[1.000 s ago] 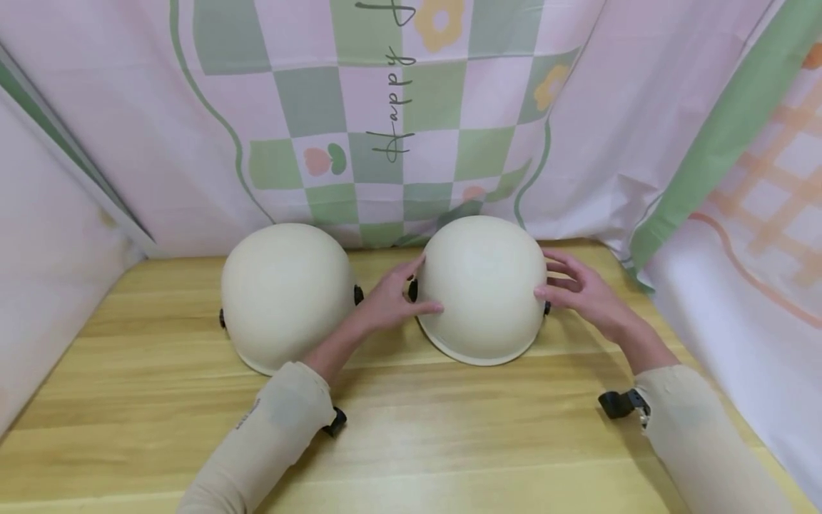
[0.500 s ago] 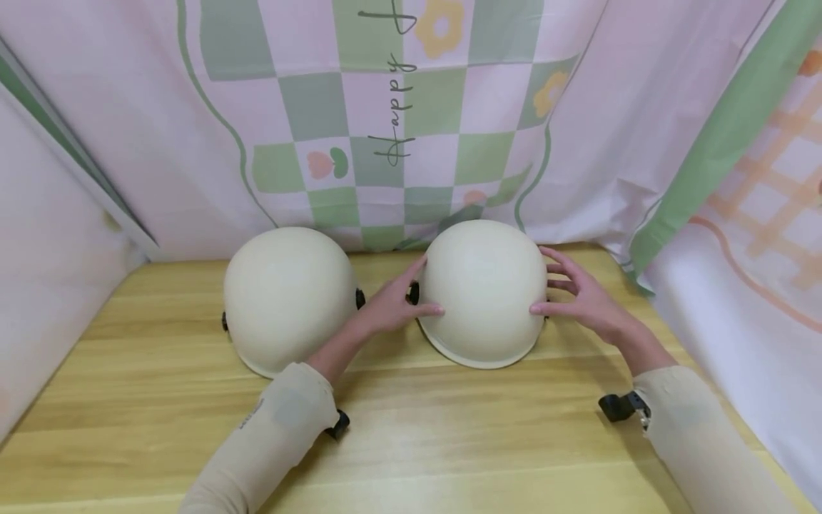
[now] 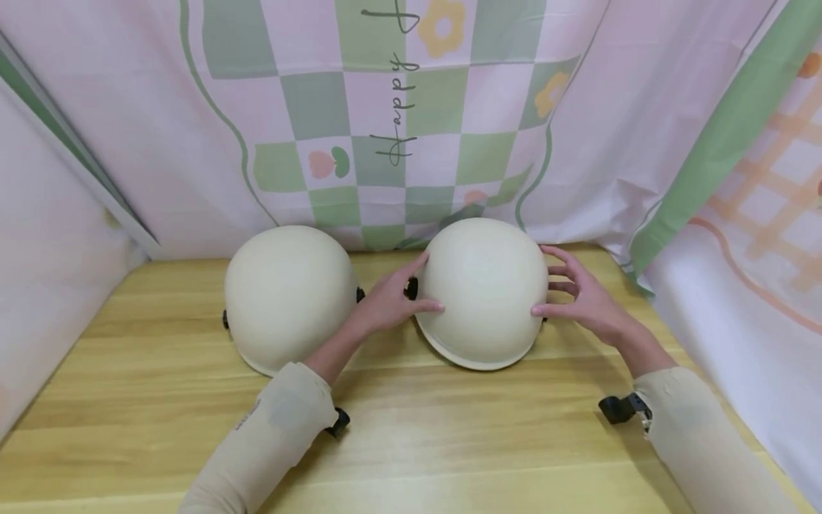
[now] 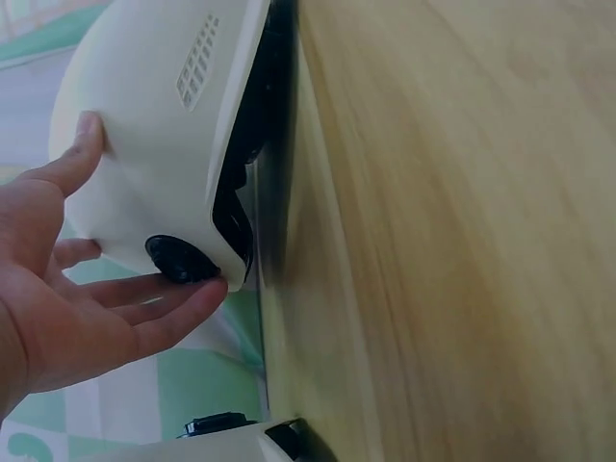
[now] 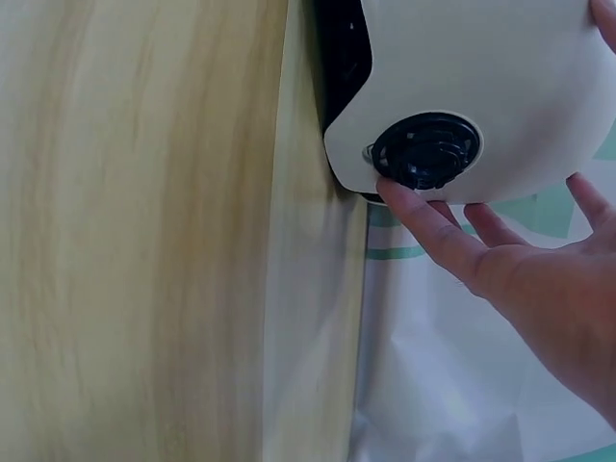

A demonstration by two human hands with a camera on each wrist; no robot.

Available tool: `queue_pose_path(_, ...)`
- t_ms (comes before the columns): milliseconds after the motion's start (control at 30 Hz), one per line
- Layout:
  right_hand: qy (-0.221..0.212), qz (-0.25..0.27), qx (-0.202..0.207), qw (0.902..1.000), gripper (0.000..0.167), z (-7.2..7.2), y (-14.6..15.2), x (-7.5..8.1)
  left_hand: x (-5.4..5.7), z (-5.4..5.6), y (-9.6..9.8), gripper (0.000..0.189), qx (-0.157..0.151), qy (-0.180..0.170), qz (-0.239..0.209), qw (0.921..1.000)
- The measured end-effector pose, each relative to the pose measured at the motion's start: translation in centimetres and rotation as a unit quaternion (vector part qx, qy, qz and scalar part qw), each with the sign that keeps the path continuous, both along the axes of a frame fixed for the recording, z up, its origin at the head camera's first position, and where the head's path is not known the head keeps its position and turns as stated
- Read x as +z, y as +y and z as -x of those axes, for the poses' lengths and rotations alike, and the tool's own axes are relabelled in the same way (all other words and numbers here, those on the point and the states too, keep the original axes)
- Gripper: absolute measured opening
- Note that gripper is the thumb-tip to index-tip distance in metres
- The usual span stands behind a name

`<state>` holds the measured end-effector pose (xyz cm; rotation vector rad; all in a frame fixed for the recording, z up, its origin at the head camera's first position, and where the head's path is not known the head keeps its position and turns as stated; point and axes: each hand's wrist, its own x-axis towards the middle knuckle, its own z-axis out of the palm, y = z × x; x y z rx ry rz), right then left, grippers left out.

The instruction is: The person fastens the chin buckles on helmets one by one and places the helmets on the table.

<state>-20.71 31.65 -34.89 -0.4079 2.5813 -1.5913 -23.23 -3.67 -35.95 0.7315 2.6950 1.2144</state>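
Two rounded cream helmets stand side by side, dome up, on the wooden table. My left hand holds the left side of the right helmet, thumb on the front of the shell and fingers reaching behind. On its other side my right hand grips it the same way. In the left wrist view the fingertips lie beside a black round side knob, below a small slotted vent. The right wrist view has a fingertip at the opposite black knob. The left helmet stands untouched, partly behind my left forearm.
The wooden table runs back to a checked pastel curtain directly behind the helmets. White panels close in the left side, and a green-edged curtain hangs on the right. Black wrist cameras sit at both sleeves.
The right helmet has turned slightly between my hands, its front rim nearer to me. My right thumb has come down a little along the shell. The left helmet stays in place.
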Motion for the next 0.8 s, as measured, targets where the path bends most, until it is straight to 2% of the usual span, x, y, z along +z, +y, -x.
queue_pose_path(167, 0.002, 0.015, 0.001, 0.9999, 0.096, 0.0, -0.1, -0.2, 0.2, 0.1, 0.1, 0.1, 0.012, 0.008, -0.003, 0.9999)
queue_pose_path(300, 0.007, 0.03, 0.0, 0.9995, 0.095, 0.1, -0.2, -0.5, 0.4, -0.1, 0.0, 0.097, 0.03, -0.001, -0.035, 0.9989)
queue_pose_path(433, 0.016, 0.046, 0.002, 0.9988, 0.095, 0.1, -0.3, -0.9, 0.9, -0.5, 0.1, 0.091, 0.07, -0.021, -0.09, 0.9933)
queue_pose_path(533, 0.021, 0.062, 0.005, 0.9979, 0.093, 0.2, -0.3, -1.2, 1.2, -0.6, 0.3, 0.084, 0.094, -0.023, -0.122, 0.9878)
queue_pose_path(800, -0.015, 0.138, 0.027, 0.99, 0.087, 0.1, -0.6, -1.6, 2.3, -0.8, 0.6, 0.071, 0.114, 0.0, -0.159, 0.9807)
